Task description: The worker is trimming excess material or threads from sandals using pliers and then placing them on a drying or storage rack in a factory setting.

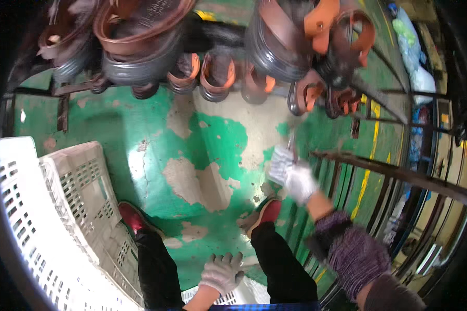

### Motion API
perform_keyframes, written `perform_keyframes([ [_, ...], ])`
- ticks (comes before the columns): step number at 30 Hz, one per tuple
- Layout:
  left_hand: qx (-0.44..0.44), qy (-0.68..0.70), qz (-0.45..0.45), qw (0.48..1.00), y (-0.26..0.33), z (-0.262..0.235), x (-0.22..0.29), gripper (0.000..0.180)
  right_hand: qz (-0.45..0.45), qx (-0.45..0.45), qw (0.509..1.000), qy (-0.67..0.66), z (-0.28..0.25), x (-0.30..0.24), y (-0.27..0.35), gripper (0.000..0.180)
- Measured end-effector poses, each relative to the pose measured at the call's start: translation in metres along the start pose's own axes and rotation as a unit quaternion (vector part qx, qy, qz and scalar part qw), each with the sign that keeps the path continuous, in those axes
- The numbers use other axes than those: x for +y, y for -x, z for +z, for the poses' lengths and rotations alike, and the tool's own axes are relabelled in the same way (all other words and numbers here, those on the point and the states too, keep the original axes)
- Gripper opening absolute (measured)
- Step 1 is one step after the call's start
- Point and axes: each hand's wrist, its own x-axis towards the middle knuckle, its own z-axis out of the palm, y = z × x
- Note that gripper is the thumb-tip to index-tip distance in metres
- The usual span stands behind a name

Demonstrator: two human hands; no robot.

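Note:
My right hand [300,182], in a white work glove, is raised at the centre right and grips a small pale flat object [281,161] with a thin dark tip; motion blur hides what it is. My left hand [222,272], also gloved in white, hangs low between my legs with its fingers spread and nothing in it, just above the rim of a white crate [239,295]. My red shoes [267,212] stand on the worn green floor.
White perforated plastic crates [72,192] are stacked at the left. A metal rack [394,173] runs along the right. Above hang many brown and orange sandals with dark soles [140,46] on rack bars. Yellow floor lines [371,155] pass under the rack.

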Motion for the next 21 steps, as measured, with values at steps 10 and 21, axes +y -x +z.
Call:
perform_keyframes([
  [10, 0.386, 0.142, -0.032, 0.911, 0.297, -0.141, 0.086, 0.051, -0.099, -0.103, 0.754, 0.641, 0.446, 0.158, 0.074, 0.029],
  [21, 0.644, 0.236, -0.369, 0.627, 0.496, -0.158, -0.232, 0.052, -0.38, -0.205, 0.261, 0.863, 0.681, 0.317, -0.063, 0.025],
])
